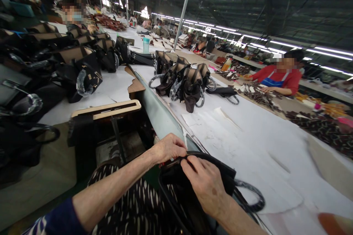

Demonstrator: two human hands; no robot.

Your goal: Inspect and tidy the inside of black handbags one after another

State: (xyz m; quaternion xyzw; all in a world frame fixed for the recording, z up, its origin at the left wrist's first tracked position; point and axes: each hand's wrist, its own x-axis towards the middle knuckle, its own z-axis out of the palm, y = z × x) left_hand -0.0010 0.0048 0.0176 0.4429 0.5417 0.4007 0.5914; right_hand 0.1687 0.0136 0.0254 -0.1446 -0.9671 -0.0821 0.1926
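Note:
A black handbag (224, 167) lies across my lap at the table's edge, its top edge toward me. One of its handles (257, 196), wrapped in clear plastic, sticks out to the right. My left hand (170, 147) pinches the bag's rim at its far left corner, fingers closed. Close beside it, my right hand (205, 181) grips the same rim, thumb and fingers bent over the edge. What lies right between the fingertips is partly hidden by the hands.
Black handbags (78, 62) are heaped at left, and more bags (190, 84) stand on the white table (248, 143). A tan-topped wooden frame (110, 109) is left of my hands. A person in red (284, 75) works across, beside dark pieces. A teal cup (146, 45) stands farther back.

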